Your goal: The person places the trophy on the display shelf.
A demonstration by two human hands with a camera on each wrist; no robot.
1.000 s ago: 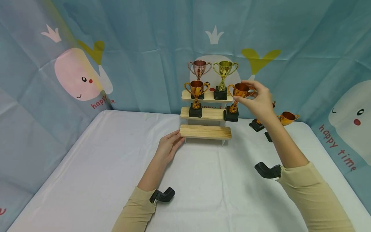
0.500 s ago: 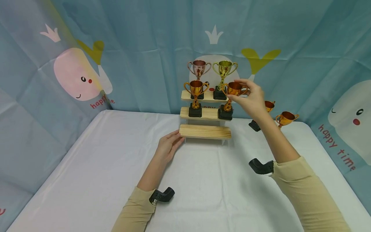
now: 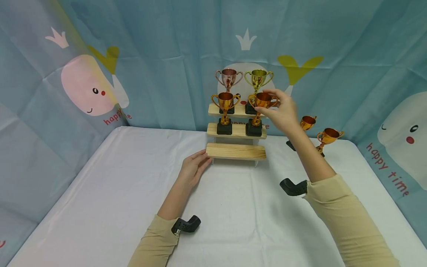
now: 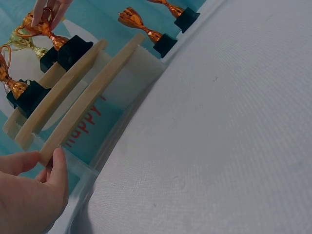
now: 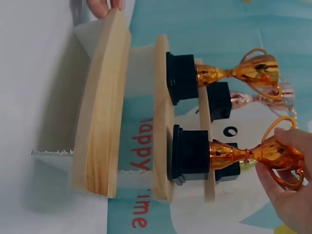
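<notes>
A three-step wooden stand (image 3: 236,151) rises at the table's back. My right hand (image 3: 281,109) grips the cup of an orange trophy (image 3: 257,111) whose black base sits on the middle step (image 5: 163,117), right side. Another orange trophy (image 3: 225,111) stands on the same step's left. A pink trophy (image 3: 228,79) and a gold trophy (image 3: 258,81) stand on the top step. My left hand (image 3: 194,167) rests with straight fingers against the bottom step's left end (image 4: 48,151). In the right wrist view the fingers (image 5: 287,195) wrap the trophy's cup (image 5: 278,153).
Two more orange trophies (image 3: 305,124) (image 3: 327,137) stand on the white table (image 3: 116,193) to the right of the stand. A blue printed cloth backdrop (image 3: 133,55) surrounds the table on three sides.
My right hand has carried the orange trophy leftward from beside the stand onto the right side of the middle step. The left hand has stayed at the bottom step's end.
</notes>
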